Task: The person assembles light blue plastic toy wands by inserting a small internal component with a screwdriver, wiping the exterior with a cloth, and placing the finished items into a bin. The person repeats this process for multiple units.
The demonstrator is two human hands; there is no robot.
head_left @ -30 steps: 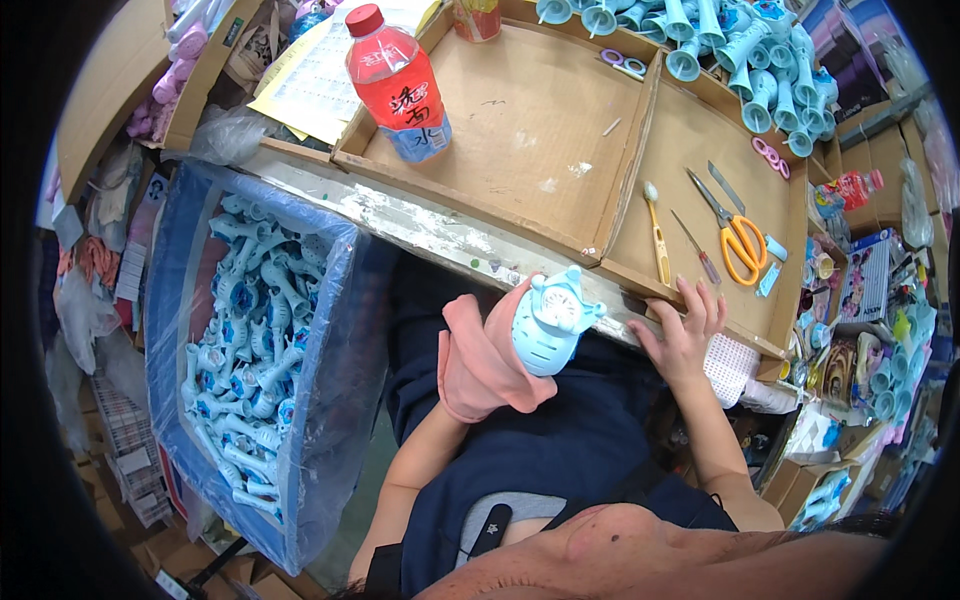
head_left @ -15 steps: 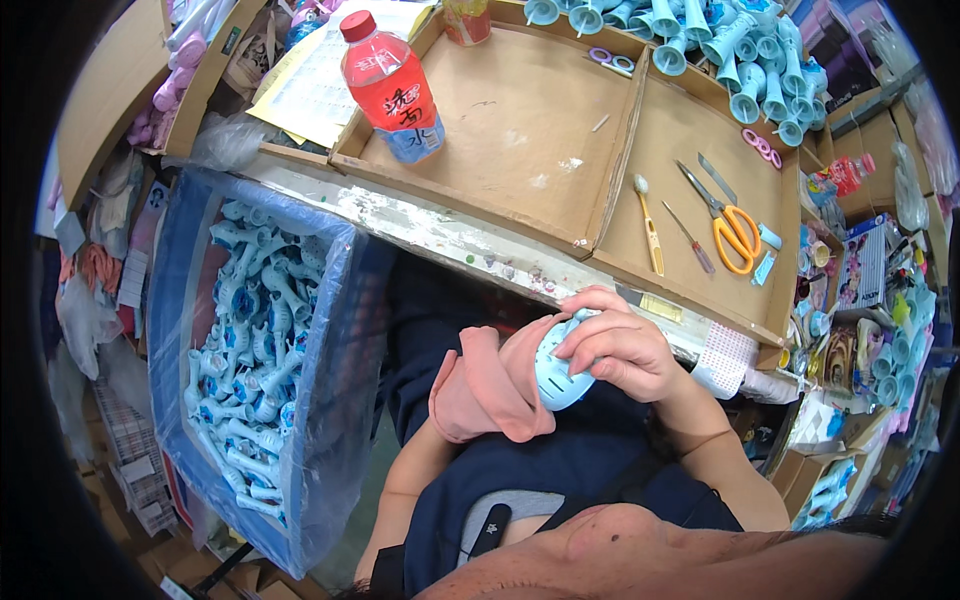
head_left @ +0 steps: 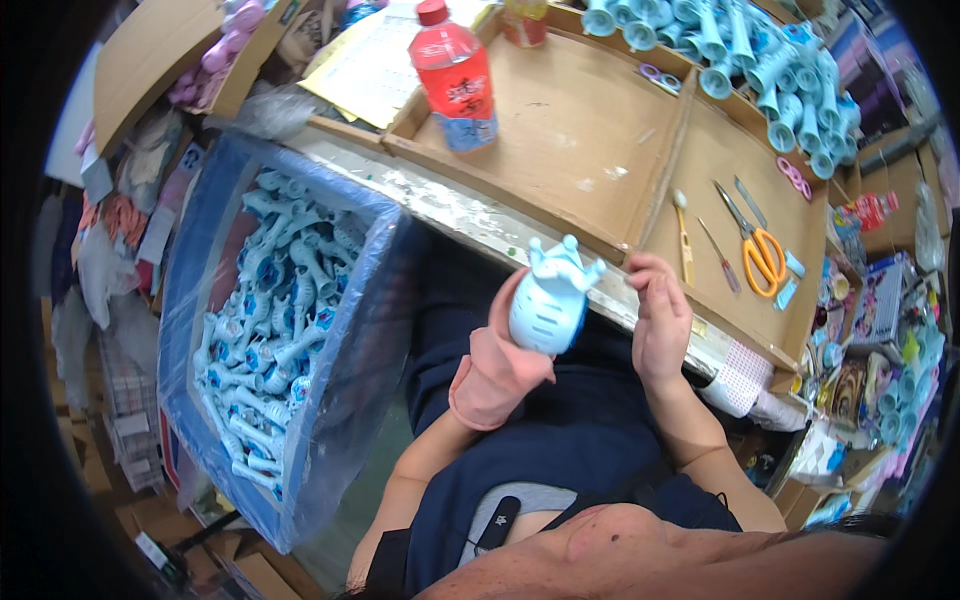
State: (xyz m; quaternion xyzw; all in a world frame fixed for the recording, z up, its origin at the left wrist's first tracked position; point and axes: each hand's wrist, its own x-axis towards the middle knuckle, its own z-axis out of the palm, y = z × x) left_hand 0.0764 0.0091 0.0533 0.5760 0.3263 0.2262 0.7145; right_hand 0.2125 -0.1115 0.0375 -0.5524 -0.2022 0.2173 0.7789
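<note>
My left hand [head_left: 497, 368], in a pink rubber glove, grips a light blue plastic toy part [head_left: 551, 298] with a crown-like top, held upright over my lap. My bare right hand [head_left: 659, 320] hovers just to the right of the toy part, fingers spread, palm turned toward it and not touching it. Both hands are in front of the near edge of the wooden work tray [head_left: 590, 150].
A plastic-lined box [head_left: 340, 340] full of several blue toy parts stands at my left. On the tray are a red drink bottle [head_left: 455, 75], orange scissors [head_left: 762, 250], small tools [head_left: 684, 232] and a pile of blue parts [head_left: 760, 55] at the back right.
My right hand came from the tray edge onto the toy part, then let go and moved off to its right. The left hand tilted the part upright.
</note>
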